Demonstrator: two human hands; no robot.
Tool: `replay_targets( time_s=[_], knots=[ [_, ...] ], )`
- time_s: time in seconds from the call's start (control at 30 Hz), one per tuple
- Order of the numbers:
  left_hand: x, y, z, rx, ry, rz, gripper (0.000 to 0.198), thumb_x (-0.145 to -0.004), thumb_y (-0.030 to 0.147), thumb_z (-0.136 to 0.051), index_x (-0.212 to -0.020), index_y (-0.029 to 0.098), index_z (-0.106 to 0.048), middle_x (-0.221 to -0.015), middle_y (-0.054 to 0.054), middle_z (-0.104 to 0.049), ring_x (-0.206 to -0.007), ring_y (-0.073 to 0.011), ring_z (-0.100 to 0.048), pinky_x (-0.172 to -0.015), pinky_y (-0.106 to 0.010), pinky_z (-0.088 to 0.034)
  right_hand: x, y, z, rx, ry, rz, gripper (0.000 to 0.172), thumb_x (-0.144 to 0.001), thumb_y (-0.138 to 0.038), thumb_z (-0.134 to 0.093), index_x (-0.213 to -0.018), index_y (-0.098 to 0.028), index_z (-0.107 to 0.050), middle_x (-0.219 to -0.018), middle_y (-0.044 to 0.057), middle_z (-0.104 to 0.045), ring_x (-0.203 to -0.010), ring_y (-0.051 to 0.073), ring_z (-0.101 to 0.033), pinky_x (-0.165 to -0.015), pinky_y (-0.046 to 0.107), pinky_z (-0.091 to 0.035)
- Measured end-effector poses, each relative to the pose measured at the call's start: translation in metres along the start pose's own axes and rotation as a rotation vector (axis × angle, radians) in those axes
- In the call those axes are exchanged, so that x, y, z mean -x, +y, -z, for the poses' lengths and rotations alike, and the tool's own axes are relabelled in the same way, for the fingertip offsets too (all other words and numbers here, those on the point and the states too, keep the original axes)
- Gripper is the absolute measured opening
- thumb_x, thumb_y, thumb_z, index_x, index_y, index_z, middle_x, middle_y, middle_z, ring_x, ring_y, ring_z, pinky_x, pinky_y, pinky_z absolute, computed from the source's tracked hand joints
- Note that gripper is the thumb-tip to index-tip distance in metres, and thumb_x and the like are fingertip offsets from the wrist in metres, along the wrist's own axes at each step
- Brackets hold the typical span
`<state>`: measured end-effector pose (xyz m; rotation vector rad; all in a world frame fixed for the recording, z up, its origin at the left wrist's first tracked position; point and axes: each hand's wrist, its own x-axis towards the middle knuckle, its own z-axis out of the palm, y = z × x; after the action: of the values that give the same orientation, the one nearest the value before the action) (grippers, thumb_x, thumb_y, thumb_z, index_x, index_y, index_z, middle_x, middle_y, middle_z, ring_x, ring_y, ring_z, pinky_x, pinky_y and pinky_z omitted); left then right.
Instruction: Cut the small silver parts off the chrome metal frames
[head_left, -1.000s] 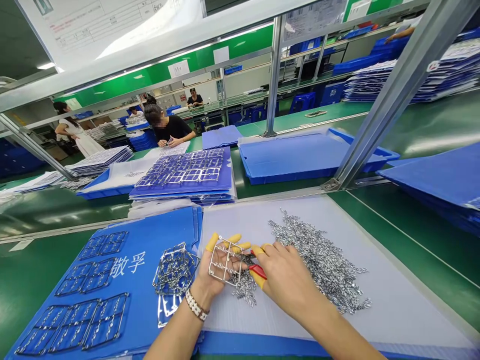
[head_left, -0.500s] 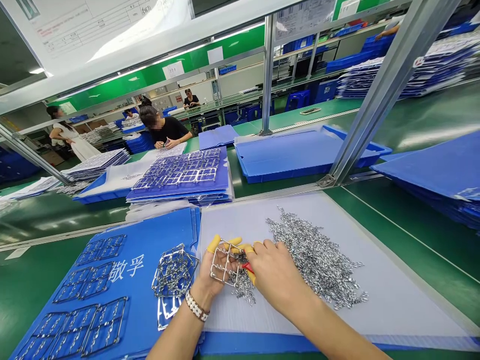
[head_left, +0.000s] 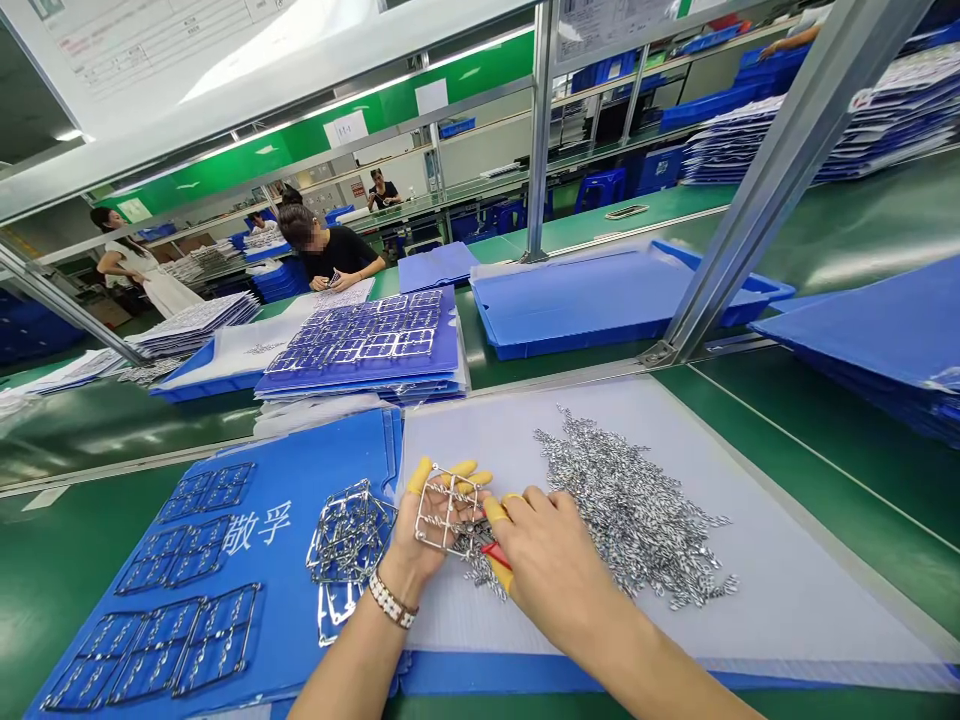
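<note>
In my left hand [head_left: 414, 548], palm up with yellow covers on the fingertips, rests a small silvery lattice frame [head_left: 450, 508] with little parts along its bars. My right hand [head_left: 559, 550], also with yellow finger covers, is closed around red-handled nippers [head_left: 495, 553]. Their tips are at the frame's right side, partly hidden by my fingers. Below the hands lies a small heap of loose metallic pieces [head_left: 486, 578]. A far larger pile of such pieces [head_left: 630, 510] spreads over the whitish sheet [head_left: 465, 430] to the right.
Left of my hand, jumbled frames [head_left: 349, 540] lie on a blue sheet [head_left: 300, 460], with several frames [head_left: 154, 650] in rows beyond. Ahead stand stacked sheets bearing frames [head_left: 367, 330], a blue tray [head_left: 585, 300] and a metal post [head_left: 780, 190]. A co-worker [head_left: 337, 250] sits across the bench.
The frame and my left hand have shifted slightly left and up. The nippers' red handle shows more, a bit lower on the frame's right side. Both hands keep their hold.
</note>
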<state>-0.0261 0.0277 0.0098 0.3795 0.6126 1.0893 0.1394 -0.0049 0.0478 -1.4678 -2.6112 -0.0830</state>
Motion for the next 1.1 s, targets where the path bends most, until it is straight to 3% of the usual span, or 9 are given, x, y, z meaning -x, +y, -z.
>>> replay_targets(
  time_s=[0.37,0.57,0.7,0.8,0.87,0.93,1.0,1.1],
  knots=[
    [-0.003,-0.003,0.006,-0.021,0.035,0.008,0.056,-0.091,0.049,-0.042,-0.114,0.002,-0.063,-0.106,-0.02,-0.069,-0.085,-0.0258,-0.067,-0.077,-0.035,-0.048,-0.003,-0.004,-0.001,-0.014,-0.054,-0.004,0.042,-0.083,-0.027,-0.06,-0.123,-0.014,-0.057,-0.093,0.011,-0.066,-0.088,0.026,-0.055,-0.072,0.039,-0.033],
    [-0.005,-0.006,0.006,-0.021,0.057,-0.014,0.053,-0.091,0.048,-0.044,-0.104,0.003,-0.066,-0.099,-0.02,-0.07,-0.084,-0.0261,-0.067,-0.074,-0.034,-0.049,-0.005,-0.008,0.001,0.054,-0.087,0.024,0.038,-0.084,-0.011,-0.054,-0.122,-0.015,-0.059,-0.091,0.01,-0.067,-0.084,0.025,-0.059,-0.07,0.038,-0.038],
    [-0.004,-0.006,0.003,-0.02,0.051,-0.057,0.057,-0.089,0.053,-0.044,-0.103,0.003,-0.067,-0.099,-0.02,-0.07,-0.083,-0.0265,-0.067,-0.073,-0.035,-0.049,-0.003,0.0,-0.003,0.011,-0.046,0.02,0.033,-0.078,-0.009,-0.058,-0.109,-0.018,-0.065,-0.087,0.008,-0.068,-0.082,0.027,-0.061,-0.071,0.039,-0.041],
    [0.002,-0.006,-0.003,-0.095,0.1,-0.192,0.055,-0.087,0.054,-0.049,-0.109,0.006,-0.066,-0.105,-0.02,-0.068,-0.083,-0.025,-0.065,-0.073,-0.034,-0.048,-0.003,0.014,-0.01,-0.267,0.024,-0.039,0.024,-0.078,-0.018,-0.059,-0.101,-0.021,-0.066,-0.09,0.007,-0.068,-0.085,0.027,-0.061,-0.074,0.041,-0.044],
    [0.009,-0.008,-0.008,-0.255,0.144,-0.375,0.05,-0.083,0.048,-0.058,-0.118,0.012,-0.064,-0.116,-0.017,-0.064,-0.091,-0.0253,-0.063,-0.082,-0.035,-0.046,-0.007,0.022,-0.016,-0.606,0.043,-0.115,0.023,-0.083,-0.03,-0.053,-0.103,-0.023,-0.063,-0.092,0.005,-0.068,-0.083,0.024,-0.061,-0.072,0.038,-0.046],
    [0.017,-0.012,-0.015,-0.515,0.156,-0.567,0.057,-0.075,0.036,-0.071,-0.128,0.018,-0.058,-0.128,-0.014,-0.058,-0.107,-0.0287,-0.056,-0.095,-0.037,-0.039,-0.015,0.024,-0.021,-0.993,0.013,-0.206,0.03,-0.086,-0.043,-0.048,-0.104,-0.022,-0.061,-0.089,0.005,-0.068,-0.078,0.021,-0.061,-0.066,0.034,-0.048],
    [0.023,-0.016,-0.02,-0.798,0.099,-0.712,0.074,-0.065,0.023,-0.079,-0.134,0.02,-0.052,-0.136,-0.014,-0.051,-0.121,-0.0327,-0.046,-0.106,-0.04,-0.029,-0.024,0.022,-0.024,-1.298,-0.031,-0.275,0.037,-0.082,-0.051,-0.05,-0.1,-0.02,-0.06,-0.085,0.004,-0.066,-0.077,0.021,-0.061,-0.065,0.033,-0.049],
    [0.029,-0.02,-0.025,-1.06,-0.038,-0.8,0.078,-0.061,0.018,-0.08,-0.134,0.018,-0.051,-0.142,-0.017,-0.045,-0.131,-0.0351,-0.036,-0.112,-0.044,-0.016,-0.031,0.018,-0.024,-1.476,-0.052,-0.272,0.038,-0.076,-0.05,-0.059,-0.096,-0.018,-0.058,-0.084,0.004,-0.064,-0.082,0.021,-0.061,-0.072,0.033,-0.05]
  ],
)
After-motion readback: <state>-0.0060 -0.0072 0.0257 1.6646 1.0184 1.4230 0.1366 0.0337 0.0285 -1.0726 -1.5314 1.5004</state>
